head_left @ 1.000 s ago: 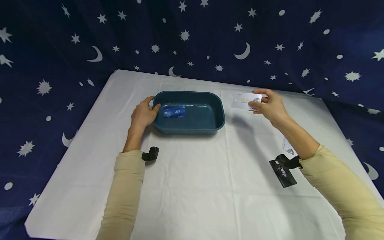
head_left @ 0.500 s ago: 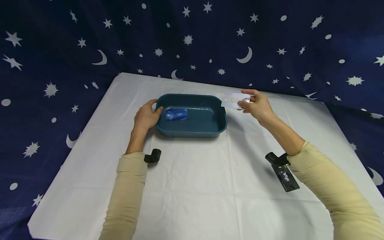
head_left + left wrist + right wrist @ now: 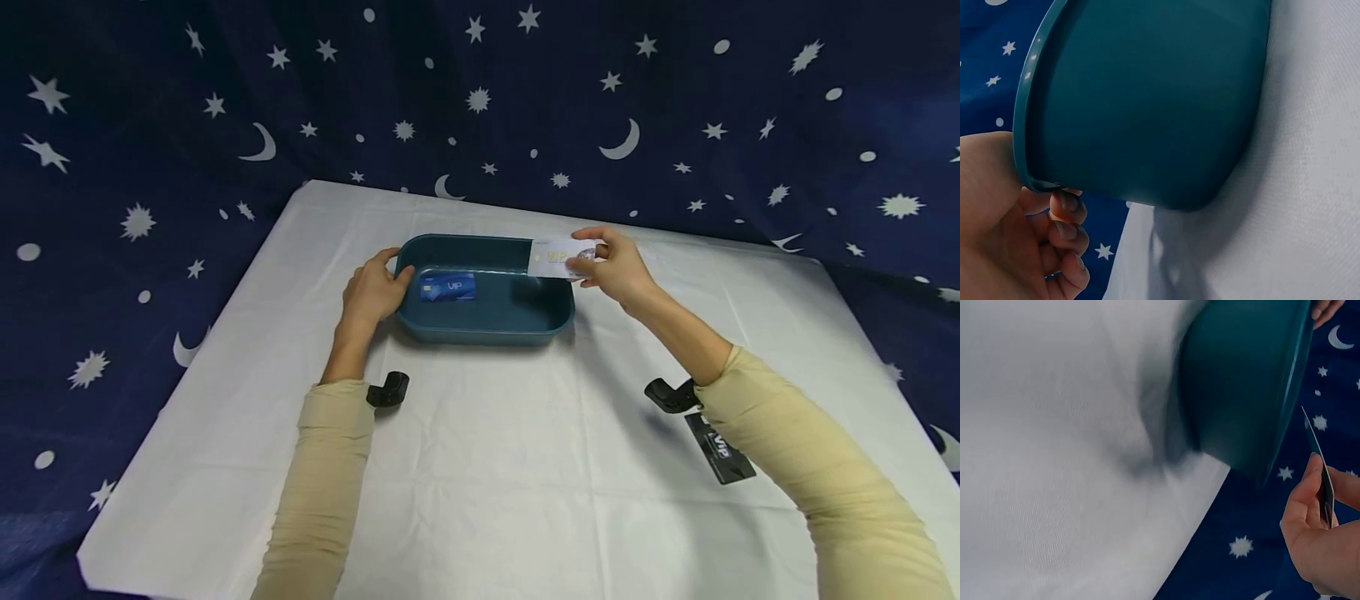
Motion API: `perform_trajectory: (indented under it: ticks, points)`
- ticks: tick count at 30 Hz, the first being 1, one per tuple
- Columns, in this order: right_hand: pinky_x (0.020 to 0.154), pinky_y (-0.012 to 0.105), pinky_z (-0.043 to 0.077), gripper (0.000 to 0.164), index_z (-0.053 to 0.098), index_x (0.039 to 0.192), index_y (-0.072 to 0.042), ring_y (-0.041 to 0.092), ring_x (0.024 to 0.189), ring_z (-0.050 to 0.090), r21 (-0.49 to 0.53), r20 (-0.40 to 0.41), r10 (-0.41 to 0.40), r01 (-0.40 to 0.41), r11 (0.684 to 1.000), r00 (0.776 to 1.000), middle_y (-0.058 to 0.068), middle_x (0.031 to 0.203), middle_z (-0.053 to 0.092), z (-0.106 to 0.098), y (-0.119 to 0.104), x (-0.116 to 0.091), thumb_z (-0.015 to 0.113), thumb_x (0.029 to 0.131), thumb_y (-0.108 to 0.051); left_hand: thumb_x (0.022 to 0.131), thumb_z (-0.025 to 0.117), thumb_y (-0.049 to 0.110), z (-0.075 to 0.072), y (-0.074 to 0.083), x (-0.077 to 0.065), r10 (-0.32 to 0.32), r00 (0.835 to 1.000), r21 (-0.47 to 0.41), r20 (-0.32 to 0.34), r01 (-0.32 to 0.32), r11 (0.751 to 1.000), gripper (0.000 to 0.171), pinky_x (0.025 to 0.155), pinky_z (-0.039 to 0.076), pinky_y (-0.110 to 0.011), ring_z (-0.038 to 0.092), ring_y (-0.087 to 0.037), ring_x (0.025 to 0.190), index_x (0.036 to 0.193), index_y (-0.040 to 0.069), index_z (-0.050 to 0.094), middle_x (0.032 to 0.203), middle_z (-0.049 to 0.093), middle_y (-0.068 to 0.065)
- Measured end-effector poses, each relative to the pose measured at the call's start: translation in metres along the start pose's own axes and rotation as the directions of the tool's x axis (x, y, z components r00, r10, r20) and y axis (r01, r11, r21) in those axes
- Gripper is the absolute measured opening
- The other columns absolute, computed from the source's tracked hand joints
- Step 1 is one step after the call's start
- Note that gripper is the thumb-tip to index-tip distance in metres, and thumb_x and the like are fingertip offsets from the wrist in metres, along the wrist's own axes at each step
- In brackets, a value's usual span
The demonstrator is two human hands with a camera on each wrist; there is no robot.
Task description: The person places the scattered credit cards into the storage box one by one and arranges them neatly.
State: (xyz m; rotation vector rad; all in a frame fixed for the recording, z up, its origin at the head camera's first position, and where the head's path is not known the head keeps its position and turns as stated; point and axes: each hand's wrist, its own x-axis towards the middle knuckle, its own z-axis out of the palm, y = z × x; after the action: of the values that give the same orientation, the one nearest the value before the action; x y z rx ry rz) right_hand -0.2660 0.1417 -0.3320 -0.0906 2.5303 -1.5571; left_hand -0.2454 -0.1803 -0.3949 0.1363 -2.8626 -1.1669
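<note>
In the head view, the right hand (image 3: 615,265) pinches one end of a white rectangular card with gold lettering (image 3: 551,257), over the back right corner of a teal rectangular plastic tub (image 3: 487,337). A loosened pinch could drop the card across the rim or outside it; too low a pass could catch the wall. A blue rectangular card (image 3: 447,287) lies inside the tub; the left hand (image 3: 375,287) grips the left end, and a tug there might slide the tub.

In the left wrist view, that hand's fingers curl beneath the rim.

In the right wrist view, the white card shows nearly edge-on, tilted, between thumb and fingers, apart from the rim.
</note>
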Motion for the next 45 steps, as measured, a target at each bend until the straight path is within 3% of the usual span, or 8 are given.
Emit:
perform_trajectory:
  ticks: [8,21,27,34,39,41,45]
  points:
    - [0.072,0.025,0.053,0.05,0.04,0.138,0.001,0.026,0.097,0.058,-0.018,0.046,0.014,-0.013,1.0,0.999,0.024,0.119,0.054,0.025,0.0,0.006,0.062,0.093,0.002,0.1,0.052,0.031,0.001,0.001,0.0,0.0,1.0,-0.008,0.001,0.0,1.0,0.051,0.056,0.038,-0.034,0.052,-0.02,0.06,0.145,0.007,0.044,0.08,0.061,-0.01]
    - [0.075,0.035,0.054,0.046,0.045,0.134,0.003,0.034,0.097,0.063,-0.088,0.134,-0.035,0.047,0.995,0.99,0.024,0.12,0.058,0.056,0.001,0.011,0.063,0.092,0.002,0.1,0.053,0.031,0.0,0.002,0.001,0.006,1.0,-0.016,0.008,-0.006,1.0,0.051,0.053,0.036,-0.031,0.047,-0.017,0.053,0.145,0.007,0.044,0.072,0.057,-0.007]
    - [0.079,0.043,0.053,0.044,0.047,0.13,0.004,0.037,0.103,0.06,-0.07,0.175,-0.045,0.058,0.996,0.984,0.026,0.118,0.057,0.07,0.002,0.012,0.064,0.09,0.005,0.1,0.052,0.032,0.0,0.0,0.001,0.003,1.0,-0.014,0.005,-0.003,1.0,0.051,0.055,0.037,-0.032,0.05,-0.019,0.058,0.145,0.008,0.044,0.08,0.06,-0.009]
    - [0.068,0.037,0.051,0.046,0.053,0.128,-0.002,0.027,0.08,0.062,-0.142,0.204,-0.015,0.045,0.989,0.979,0.018,0.101,0.067,0.09,0.006,0.012,0.073,0.086,-0.002,0.1,0.053,0.032,0.0,0.0,0.0,0.002,1.0,-0.022,0.013,-0.002,1.0,0.052,0.055,0.037,-0.032,0.049,-0.018,0.057,0.145,0.007,0.044,0.078,0.059,-0.009]
    - [0.056,0.027,0.038,0.045,0.056,0.125,-0.004,0.019,0.063,0.05,-0.153,0.241,-0.021,0.059,0.986,0.97,0.01,0.076,0.061,0.102,0.007,0.014,0.075,0.085,-0.006,0.1,0.053,0.032,0.001,-0.002,-0.001,0.002,1.0,-0.025,0.01,-0.002,1.0,0.052,0.055,0.037,-0.032,0.049,-0.019,0.058,0.144,0.007,0.045,0.078,0.058,-0.008]
    - [0.055,0.024,0.038,0.043,0.057,0.124,-0.004,0.018,0.064,0.05,-0.162,0.254,-0.026,0.069,0.984,0.967,0.01,0.076,0.06,0.105,0.007,0.015,0.075,0.085,-0.007,0.1,0.053,0.032,0.001,-0.002,0.0,0.006,1.0,-0.027,0.004,-0.005,1.0,0.051,0.055,0.037,-0.032,0.05,-0.019,0.059,0.144,0.007,0.045,0.079,0.058,-0.009]
    - [0.063,0.023,0.044,0.038,0.057,0.122,-0.003,0.019,0.078,0.059,-0.189,0.289,-0.01,0.068,0.98,0.957,0.014,0.092,0.066,0.109,0.007,0.018,0.073,0.087,-0.008,0.1,0.053,0.032,0.001,-0.001,0.0,0.01,1.0,-0.027,-0.001,-0.01,1.0,0.052,0.055,0.036,-0.032,0.05,-0.02,0.059,0.144,0.007,0.045,0.077,0.057,-0.008]
